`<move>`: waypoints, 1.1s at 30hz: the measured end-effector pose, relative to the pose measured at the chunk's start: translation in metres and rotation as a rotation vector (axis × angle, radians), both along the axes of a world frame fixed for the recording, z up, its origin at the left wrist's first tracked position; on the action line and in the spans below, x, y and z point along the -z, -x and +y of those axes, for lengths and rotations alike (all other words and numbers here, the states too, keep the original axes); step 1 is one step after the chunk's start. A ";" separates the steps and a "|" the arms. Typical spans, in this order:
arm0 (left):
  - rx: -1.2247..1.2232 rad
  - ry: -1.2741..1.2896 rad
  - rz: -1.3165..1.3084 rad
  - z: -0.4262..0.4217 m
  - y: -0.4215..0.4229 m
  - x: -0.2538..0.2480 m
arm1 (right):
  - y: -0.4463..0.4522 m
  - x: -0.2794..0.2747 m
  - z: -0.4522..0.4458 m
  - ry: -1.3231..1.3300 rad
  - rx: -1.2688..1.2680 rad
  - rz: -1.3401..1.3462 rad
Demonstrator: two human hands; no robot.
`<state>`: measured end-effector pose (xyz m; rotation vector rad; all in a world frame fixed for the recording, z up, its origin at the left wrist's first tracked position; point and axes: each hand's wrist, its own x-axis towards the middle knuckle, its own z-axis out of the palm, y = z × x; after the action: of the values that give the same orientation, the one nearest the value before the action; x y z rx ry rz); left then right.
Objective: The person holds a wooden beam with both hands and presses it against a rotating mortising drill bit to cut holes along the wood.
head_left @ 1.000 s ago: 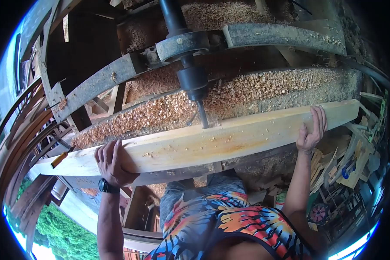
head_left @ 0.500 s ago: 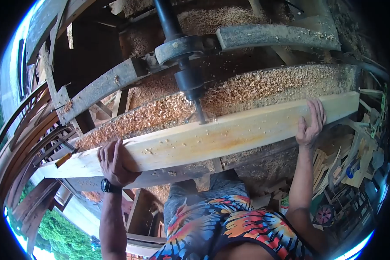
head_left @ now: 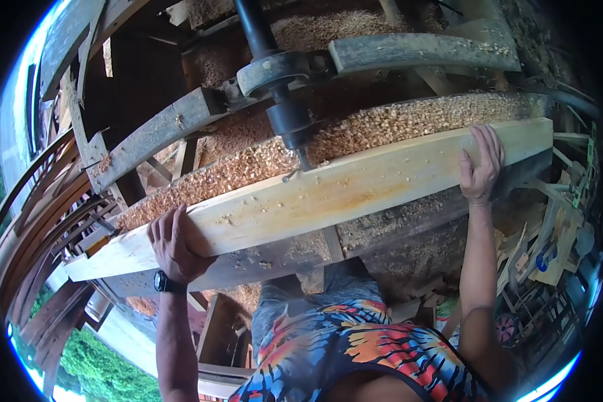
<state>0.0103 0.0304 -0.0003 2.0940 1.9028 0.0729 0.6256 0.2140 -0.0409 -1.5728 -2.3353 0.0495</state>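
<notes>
A long pale wooden board (head_left: 301,202) lies across the bench, with wood chips and an orange-brown stain on its face. My left hand (head_left: 177,244), wearing a dark watch (head_left: 162,281) on the wrist, grips the board toward its left end. Near the right end, my right hand (head_left: 482,164) holds it, fingers over the far edge and thumb on the face. Between the hands, a drill bit (head_left: 303,161) in a black chuck (head_left: 291,122) meets the board's far edge. A curled shaving hangs beside the bit.
Heaped wood chips (head_left: 409,120) lie behind the board. A dark shaft (head_left: 256,30) runs through a bearing housing (head_left: 273,75) between curved timbers (head_left: 425,52). A yellow-handled tool (head_left: 98,245) sits by the left end. Wood offcuts (head_left: 556,248) pile up at right.
The board's right end has swung away from me, my right hand moving with it. Its left end has shifted slightly right. My left hand has barely moved, still gripping.
</notes>
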 end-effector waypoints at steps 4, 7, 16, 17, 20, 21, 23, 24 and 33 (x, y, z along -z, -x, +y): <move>0.000 -0.002 -0.010 -0.004 0.003 -0.002 | -0.062 0.014 0.010 0.044 0.196 -0.022; -0.021 0.003 0.013 -0.009 0.015 -0.004 | -0.125 0.042 0.032 0.092 0.758 -0.180; 0.001 -0.020 -0.022 -0.016 0.037 0.001 | -0.232 0.082 0.124 0.367 1.421 0.376; 0.006 -0.030 -0.033 -0.015 0.039 0.001 | -0.227 0.080 0.125 0.365 1.418 0.322; 0.007 -0.035 -0.062 -0.015 0.041 0.002 | -0.211 0.072 0.124 0.347 1.414 0.197; 0.011 -0.045 -0.064 -0.016 0.042 0.003 | -0.209 0.070 0.122 0.338 1.415 0.159; 0.023 -0.046 -0.065 -0.016 0.045 0.004 | -0.204 0.066 0.117 0.320 1.423 0.090; 0.027 -0.048 -0.076 -0.017 0.046 0.005 | -0.203 0.063 0.117 0.310 1.426 0.066; 0.041 -0.066 -0.063 -0.021 0.068 0.006 | -0.187 0.065 0.099 0.280 1.388 0.131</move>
<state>-0.0581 0.0093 -0.0060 2.1459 1.8437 0.1925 0.8122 0.3135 -0.1055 -2.8139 -0.7543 0.1408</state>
